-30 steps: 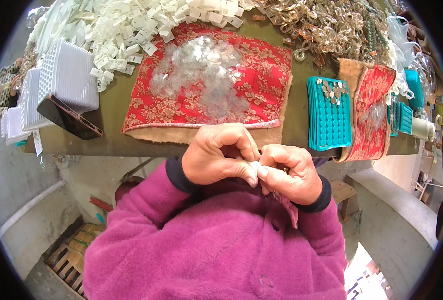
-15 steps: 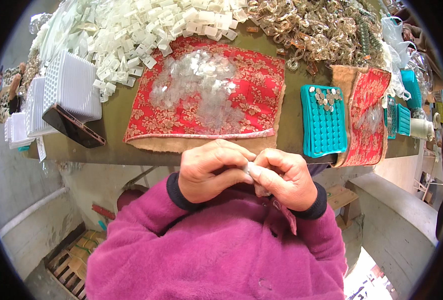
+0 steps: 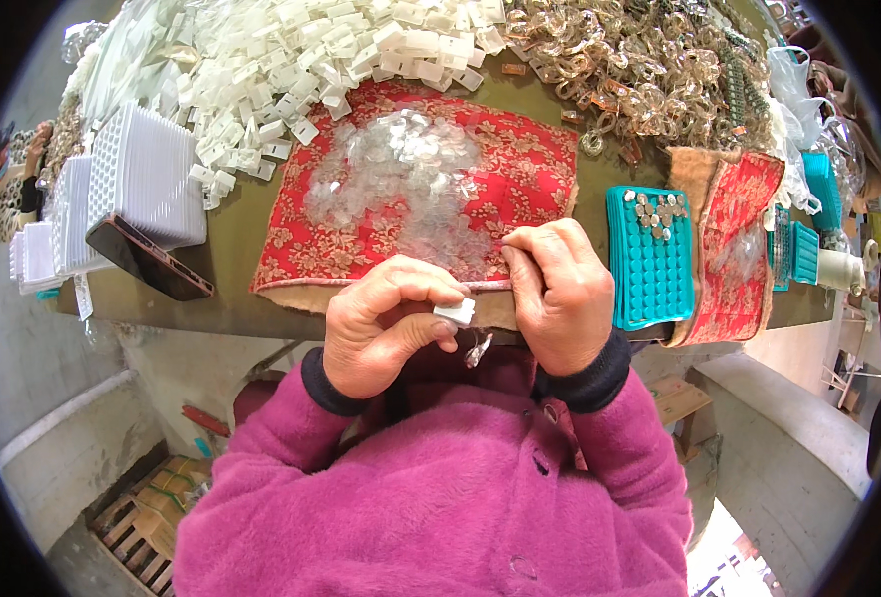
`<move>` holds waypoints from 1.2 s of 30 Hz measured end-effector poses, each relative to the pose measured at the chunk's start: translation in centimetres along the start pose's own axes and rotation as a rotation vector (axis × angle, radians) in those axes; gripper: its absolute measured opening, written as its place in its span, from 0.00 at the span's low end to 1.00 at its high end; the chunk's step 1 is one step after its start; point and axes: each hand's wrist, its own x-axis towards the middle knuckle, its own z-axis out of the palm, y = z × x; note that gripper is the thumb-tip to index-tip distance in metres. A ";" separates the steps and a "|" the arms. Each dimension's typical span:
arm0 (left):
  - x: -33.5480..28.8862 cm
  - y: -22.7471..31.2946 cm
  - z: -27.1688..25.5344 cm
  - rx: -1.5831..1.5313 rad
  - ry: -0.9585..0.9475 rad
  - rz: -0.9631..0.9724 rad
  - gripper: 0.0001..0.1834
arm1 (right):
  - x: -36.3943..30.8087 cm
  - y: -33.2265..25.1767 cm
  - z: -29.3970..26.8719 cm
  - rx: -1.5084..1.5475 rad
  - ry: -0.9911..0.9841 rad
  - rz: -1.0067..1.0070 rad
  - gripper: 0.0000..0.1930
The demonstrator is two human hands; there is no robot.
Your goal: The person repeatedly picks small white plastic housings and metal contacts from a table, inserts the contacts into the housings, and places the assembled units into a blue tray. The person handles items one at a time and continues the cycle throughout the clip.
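My left hand (image 3: 381,323) pinches a small white plastic piece (image 3: 454,312) between thumb and fingers, in front of the mat's near edge. Just below it hangs a shiny silvery bit (image 3: 478,350); I cannot tell what joins them. My right hand (image 3: 568,298) is over the near right corner of the red flowered mat (image 3: 530,164), thumb and forefinger closed together. Whatever those fingertips hold, if anything, is too small to make out. Beyond both hands, a heap of thin clear discs (image 3: 410,149) is spread on the mat.
White plastic pieces (image 3: 361,50) are heaped at the back, beside a pile of clear, brownish loops (image 3: 639,70). Stacked teal trays (image 3: 649,284) with small round bits stand right, next to a folded red cloth (image 3: 734,214). At left, a phone (image 3: 147,261) leans on white trays (image 3: 147,169).
My hands were together at the fingertips and have parted. The right moved up and right to the mat's edge; the left moved slightly left, and the white piece now shows in it.
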 end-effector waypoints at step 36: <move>0.4 -0.5 4.4 -0.558 -0.132 -0.289 0.14 | -5.2 -0.9 -6.6 0.480 -0.104 0.018 0.08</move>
